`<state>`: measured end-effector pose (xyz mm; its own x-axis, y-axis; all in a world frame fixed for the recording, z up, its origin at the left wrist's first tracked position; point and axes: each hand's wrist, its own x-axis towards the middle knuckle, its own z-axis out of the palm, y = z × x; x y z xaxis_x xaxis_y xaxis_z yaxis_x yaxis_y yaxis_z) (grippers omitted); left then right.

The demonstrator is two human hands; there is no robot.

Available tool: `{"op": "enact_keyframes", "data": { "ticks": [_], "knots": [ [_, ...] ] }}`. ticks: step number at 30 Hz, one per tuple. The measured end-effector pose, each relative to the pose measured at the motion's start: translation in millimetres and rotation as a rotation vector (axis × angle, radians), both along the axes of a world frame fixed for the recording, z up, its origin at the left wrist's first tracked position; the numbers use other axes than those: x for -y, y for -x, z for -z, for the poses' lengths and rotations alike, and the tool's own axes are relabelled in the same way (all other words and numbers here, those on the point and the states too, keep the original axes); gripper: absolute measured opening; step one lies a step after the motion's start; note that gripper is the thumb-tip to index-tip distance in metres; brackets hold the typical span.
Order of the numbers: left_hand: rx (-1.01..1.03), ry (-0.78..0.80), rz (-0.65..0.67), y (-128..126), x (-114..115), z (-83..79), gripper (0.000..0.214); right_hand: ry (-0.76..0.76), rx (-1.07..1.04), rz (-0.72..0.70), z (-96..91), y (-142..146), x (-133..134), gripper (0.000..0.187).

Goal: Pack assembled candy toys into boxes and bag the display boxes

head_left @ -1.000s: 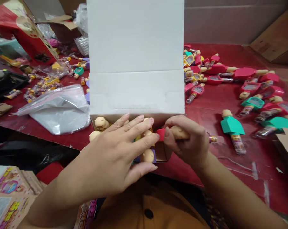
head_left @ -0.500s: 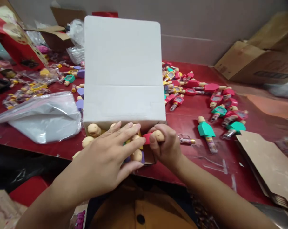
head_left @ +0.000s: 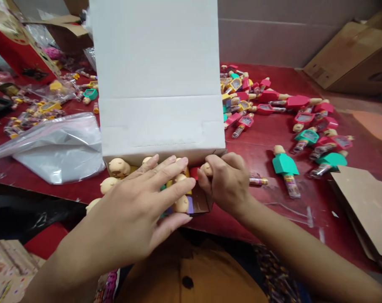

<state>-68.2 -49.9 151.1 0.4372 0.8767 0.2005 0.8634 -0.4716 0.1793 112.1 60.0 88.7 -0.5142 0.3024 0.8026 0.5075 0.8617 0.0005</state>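
One toy (head_left: 206,169) is in the right hand (head_left: 228,183). The grip is closed around it, thumb and fingers wrapped, so we see only its tan head and a small red patch beside it. The toy sits at the right corner of the open end of the white box (head_left: 159,84), which faces us at the near edge of the desk (head_left: 263,139).

Change over the last second: more of the red part showed between the two hands then; now most of it is hidden. The right hand has moved in until its knuckles touch the box edge. We judge the toy pushed further in, nearly level with the packed toys (head_left: 118,167) already there.

The left hand (head_left: 137,210) stays as it was, flat with fingers spread. Its grip is open and holds nothing, and its palm lies over the packed toys at the opening. Several tan heads show past its fingertips and to its left. We judge it is keeping the rows from sliding out while the right hand presses.

Around the box:
- A small tube (head_left: 258,181) lies just beside the right hand, untouched.
- A green toy (head_left: 284,166) lies near it.
- Many loose toys (head_left: 273,101) are scattered further back on the right.
- A clear bag (head_left: 58,147) lies left of the box.
- A cardboard sheet (head_left: 364,206) lies at far right.
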Motion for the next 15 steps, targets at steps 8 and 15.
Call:
{"op": "enact_keyframes", "data": {
  "ticks": [8, 15],
  "knots": [
    [0.01, -0.079, 0.018, 2.6, 1.1, -0.7, 0.038, 0.162, -0.22, 0.174, 18.5, -15.8, -27.6, 0.037],
    [-0.091, -0.195, 0.062, 5.7, -4.5, -1.2, 0.044, 0.783, -0.388, 0.74, 40.6, -41.8, -189.0, 0.038]
  ]
}}
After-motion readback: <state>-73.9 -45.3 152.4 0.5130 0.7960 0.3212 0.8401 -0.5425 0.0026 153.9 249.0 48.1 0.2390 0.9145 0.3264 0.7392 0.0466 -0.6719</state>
